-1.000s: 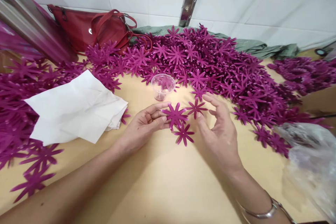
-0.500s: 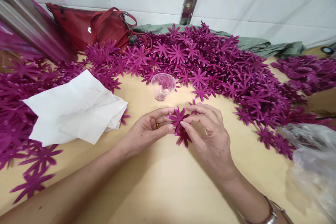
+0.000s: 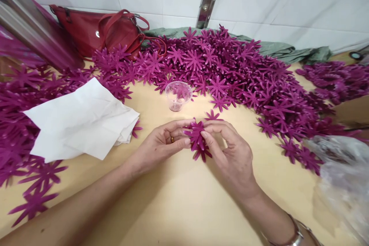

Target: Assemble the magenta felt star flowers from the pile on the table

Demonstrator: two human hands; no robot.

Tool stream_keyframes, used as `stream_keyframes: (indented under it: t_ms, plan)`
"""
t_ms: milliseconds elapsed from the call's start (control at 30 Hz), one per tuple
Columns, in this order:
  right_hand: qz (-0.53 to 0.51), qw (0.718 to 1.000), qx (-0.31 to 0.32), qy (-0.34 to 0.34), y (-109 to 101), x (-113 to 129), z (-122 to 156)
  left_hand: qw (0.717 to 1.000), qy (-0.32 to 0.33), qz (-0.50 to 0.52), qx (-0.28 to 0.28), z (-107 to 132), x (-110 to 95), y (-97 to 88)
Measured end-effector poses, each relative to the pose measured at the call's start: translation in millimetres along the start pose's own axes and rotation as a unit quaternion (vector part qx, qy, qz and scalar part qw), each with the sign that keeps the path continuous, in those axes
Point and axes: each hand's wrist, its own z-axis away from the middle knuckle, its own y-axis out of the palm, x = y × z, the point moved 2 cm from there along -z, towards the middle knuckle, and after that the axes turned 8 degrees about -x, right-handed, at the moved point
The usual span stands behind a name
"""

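Between my two hands is a purple flower-shaped piece (image 3: 196, 135) with narrow petals. My left hand (image 3: 165, 140) pinches its left petals between thumb and fingers. On the other side, the thumb and fingers of my right hand (image 3: 229, 146) are closed on its right petals. A second purple flower piece (image 3: 201, 154) shows just below the held one; whether it is held too or lies on the table, I cannot tell. Another loose flower piece (image 3: 212, 115) lies just beyond my right fingers. Past my hands stands a small clear plastic cup (image 3: 178, 98).
A large heap of purple flower pieces (image 3: 230, 65) spreads along the back and both sides of the table (image 3: 184, 207). White paper sheets (image 3: 83, 123) lie at left. A red handbag (image 3: 86, 32) rests against the tiled wall. At right is a clear plastic bag (image 3: 343, 180).
My right thumb and fingers have moved in slightly and now press on the flower piece, which has turned a little. My left hand keeps its grip. The cup and heap stay put.
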Motion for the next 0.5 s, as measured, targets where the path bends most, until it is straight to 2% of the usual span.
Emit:
stream_keyframes:
  t_ms: [100,200,367,500]
  plan:
    - [-0.050,0.993,-0.063,0.089,-4,-4,-2,1.000,-0.004,-0.001,-0.009,0,1,-0.3]
    - [-0.029,0.987,-0.141,0.073,-12,-9,-10,0.999,-0.004,0.017,-0.042,-2,2,-2.8]
    - [0.102,0.991,-0.082,-0.020,-14,-13,-15,0.993,0.013,0.057,-0.099,-3,5,-7.8]
    - [0.102,0.989,-0.078,-0.071,-10,-7,-11,0.994,0.008,0.051,-0.091,-3,6,-8.3]
